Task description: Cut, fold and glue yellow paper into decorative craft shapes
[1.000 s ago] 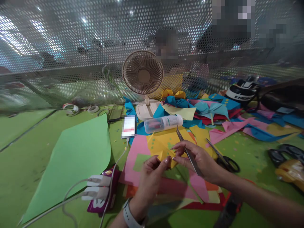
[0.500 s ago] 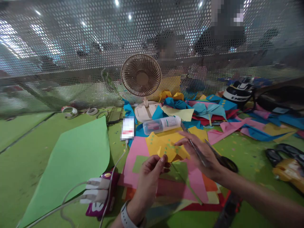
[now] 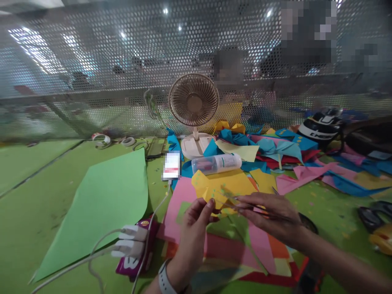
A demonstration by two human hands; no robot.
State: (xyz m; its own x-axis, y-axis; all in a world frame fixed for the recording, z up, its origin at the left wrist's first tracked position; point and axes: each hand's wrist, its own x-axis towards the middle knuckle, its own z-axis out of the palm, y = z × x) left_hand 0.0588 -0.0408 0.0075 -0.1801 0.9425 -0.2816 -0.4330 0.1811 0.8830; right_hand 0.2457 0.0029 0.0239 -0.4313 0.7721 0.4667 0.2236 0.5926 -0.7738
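My left hand [image 3: 194, 228], with a white band on its wrist, pinches the lower edge of a folded yellow paper piece [image 3: 201, 184] between thumb and fingers. Small green dots mark that paper. In my right hand [image 3: 274, 210] is a pair of slim metal tweezers [image 3: 265, 209], whose tips point left and reach over the yellow paper close to my left thumb. Beneath both hands lies a stack of coloured sheets, with a pink sheet [image 3: 173, 212] showing at its left. A thin green paper strip [image 3: 255, 257] crosses the stack. Scissors are partly hidden behind my right wrist.
A clear bottle [image 3: 217, 163] lies beyond the paper, before a beige fan [image 3: 194, 102]. At left are a large green sheet [image 3: 107, 204], a phone [image 3: 171, 165] and a purple power block [image 3: 131, 261] with cables. Paper scraps [image 3: 306, 175] fill the right. Perforated metal screens the back.
My right hand has turned and lowered, bringing the tweezers from a raised, slanted hold to nearly level beside the yellow paper. My left hand keeps its pinch. The view has shifted slightly left.
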